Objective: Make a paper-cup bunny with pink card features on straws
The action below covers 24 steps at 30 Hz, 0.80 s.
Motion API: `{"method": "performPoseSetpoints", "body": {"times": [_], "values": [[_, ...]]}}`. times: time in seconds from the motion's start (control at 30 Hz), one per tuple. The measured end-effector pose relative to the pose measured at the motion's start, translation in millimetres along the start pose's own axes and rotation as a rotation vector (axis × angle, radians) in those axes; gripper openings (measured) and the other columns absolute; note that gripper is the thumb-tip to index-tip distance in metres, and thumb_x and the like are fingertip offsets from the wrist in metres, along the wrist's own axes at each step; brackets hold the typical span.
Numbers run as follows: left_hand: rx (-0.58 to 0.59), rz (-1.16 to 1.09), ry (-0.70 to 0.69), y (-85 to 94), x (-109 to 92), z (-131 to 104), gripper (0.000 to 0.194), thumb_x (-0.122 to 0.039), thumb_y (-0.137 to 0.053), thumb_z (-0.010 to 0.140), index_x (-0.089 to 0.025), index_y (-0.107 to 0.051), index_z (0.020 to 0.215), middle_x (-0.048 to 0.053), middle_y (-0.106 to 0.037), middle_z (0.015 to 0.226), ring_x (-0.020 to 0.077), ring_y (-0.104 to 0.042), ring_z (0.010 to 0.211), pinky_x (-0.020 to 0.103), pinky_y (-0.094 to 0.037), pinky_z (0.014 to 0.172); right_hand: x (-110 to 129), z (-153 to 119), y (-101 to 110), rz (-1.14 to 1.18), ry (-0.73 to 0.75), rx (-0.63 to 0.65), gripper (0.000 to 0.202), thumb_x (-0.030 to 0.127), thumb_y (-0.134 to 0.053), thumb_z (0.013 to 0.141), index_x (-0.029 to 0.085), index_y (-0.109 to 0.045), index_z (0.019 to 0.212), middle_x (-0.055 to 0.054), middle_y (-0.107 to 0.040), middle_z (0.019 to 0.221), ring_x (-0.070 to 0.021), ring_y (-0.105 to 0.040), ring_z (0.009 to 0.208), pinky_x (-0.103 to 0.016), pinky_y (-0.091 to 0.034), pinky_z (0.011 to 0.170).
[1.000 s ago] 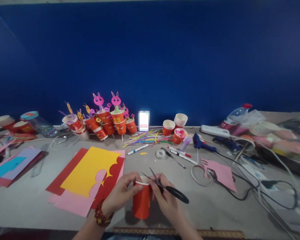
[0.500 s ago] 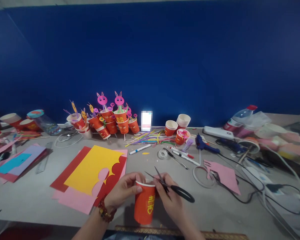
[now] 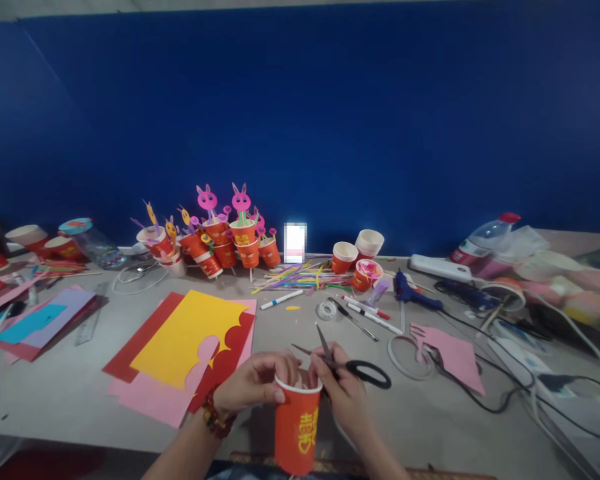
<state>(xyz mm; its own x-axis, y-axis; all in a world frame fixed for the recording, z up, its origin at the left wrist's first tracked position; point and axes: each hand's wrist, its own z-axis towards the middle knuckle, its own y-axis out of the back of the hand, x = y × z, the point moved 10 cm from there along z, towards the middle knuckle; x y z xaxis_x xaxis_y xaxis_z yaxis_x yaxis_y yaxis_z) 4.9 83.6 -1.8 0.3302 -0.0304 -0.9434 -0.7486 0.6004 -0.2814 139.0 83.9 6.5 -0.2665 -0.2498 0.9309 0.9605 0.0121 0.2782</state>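
Note:
A red paper cup (image 3: 296, 427) with yellow characters and a white rim stands close in front of me, near the table's front edge. My left hand (image 3: 253, 383) grips its left rim, thumb outside and fingers reaching over into the cup. My right hand (image 3: 341, 387) is at the cup's right rim, with some fingertips inside. Black-handled scissors (image 3: 367, 372) are held in that same hand, blades parted and pointing up to the left above the cup. What the fingertips touch inside the cup is mostly hidden.
Yellow card (image 3: 185, 333) lies on red and pink sheets at left. Decorated cups (image 3: 245, 243) stand behind, beside loose pipe cleaners (image 3: 300, 277). Markers (image 3: 373, 317), a tape roll (image 3: 327, 309), a blue glue gun (image 3: 415, 293), pink paper (image 3: 455, 353) and cables are at right.
The cup has moved slightly right and nearer to me, and it has turned a little. The fingers of my right hand now reach further inside the rim.

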Motion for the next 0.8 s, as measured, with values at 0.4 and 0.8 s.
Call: {"method": "performPoseSetpoints", "body": {"times": [0.4,0.8], "values": [[-0.407,0.549,0.120,17.4,19,-23,0.104,-0.043,-0.091,0.059,-0.024,-0.035,0.145,0.016,-0.043,0.146,0.0350,-0.045,0.131,0.050,-0.033,0.112,33,0,2,-0.412,0.270,-0.075,0.025,0.032,-0.042,0.100,0.024,-0.052,0.078,0.000,-0.061,0.059,-0.0182,-0.062,0.048,-0.025,-0.045,0.047],[-0.314,0.337,-0.022,17.0,-13,-27,0.073,-0.050,-0.076,0.078,-0.023,-0.047,0.140,0.013,-0.056,0.137,0.0311,-0.054,0.122,0.045,-0.042,0.105,19,-1,6,-0.170,0.174,-0.008,0.024,0.036,-0.044,0.101,0.022,-0.056,0.086,-0.001,-0.063,0.069,-0.0167,-0.062,0.059,-0.024,-0.050,0.057]]}}
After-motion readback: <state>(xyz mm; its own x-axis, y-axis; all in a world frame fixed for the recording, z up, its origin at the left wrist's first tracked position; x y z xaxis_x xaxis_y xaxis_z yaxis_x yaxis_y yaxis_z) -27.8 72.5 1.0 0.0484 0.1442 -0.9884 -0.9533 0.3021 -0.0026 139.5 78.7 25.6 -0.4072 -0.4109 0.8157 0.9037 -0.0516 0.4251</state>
